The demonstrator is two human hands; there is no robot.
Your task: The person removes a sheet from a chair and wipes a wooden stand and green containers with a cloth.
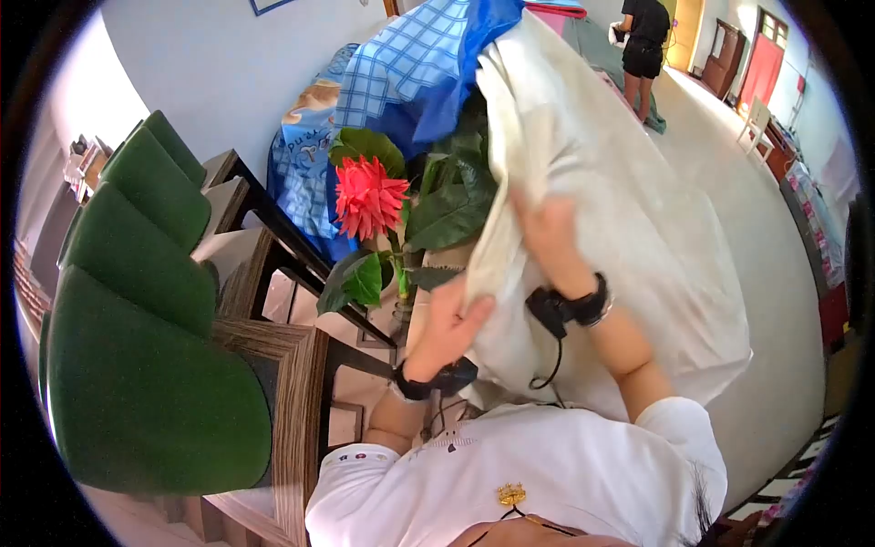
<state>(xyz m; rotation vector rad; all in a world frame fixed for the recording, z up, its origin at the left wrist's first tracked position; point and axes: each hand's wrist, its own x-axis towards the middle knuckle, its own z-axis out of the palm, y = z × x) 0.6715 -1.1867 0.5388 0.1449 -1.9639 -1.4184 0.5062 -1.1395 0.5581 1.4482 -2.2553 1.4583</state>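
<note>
A large cream cloth [629, 228] drapes in front of me over something it hides. My left hand [451, 324] is closed round the cloth's left edge, with the thumb on top. Higher up and to the right, my right hand [550, 232] is blurred by motion; its fingers appear closed on a bunched fold of the same cloth. Just left of the cloth's edge stands an artificial-looking plant with a red flower [371, 197] and dark green leaves [451, 214]. Blue checked fabric [401, 77] hangs above the flower, touching the top of the cream cloth.
Green-backed chairs [155, 374] line up on my left beside wood-edged tables [292, 365]. Patterned blue fabric [305, 155] hangs by the wall. Far off at the upper right, a person in black [645, 41] stands near a white chair [756, 123] and a doorway.
</note>
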